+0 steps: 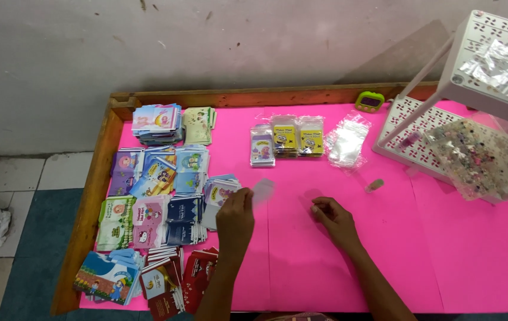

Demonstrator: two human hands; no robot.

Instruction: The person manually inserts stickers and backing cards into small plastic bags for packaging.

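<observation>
Forearms raised from the near edge — left hand (235,209) pinching a clear sleeve (263,190), right hand (332,217) flat.

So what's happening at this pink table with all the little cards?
A person works with bare hands at a pink table. The left hand holds up a small clear sleeve, while the right hand rests on the pink surface, holding nothing. Stacks of colourful printed cards cover the table's left side. Further back lie a few already bagged cards and a pile of empty clear sleeves, beside a white plastic rack.
</observation>
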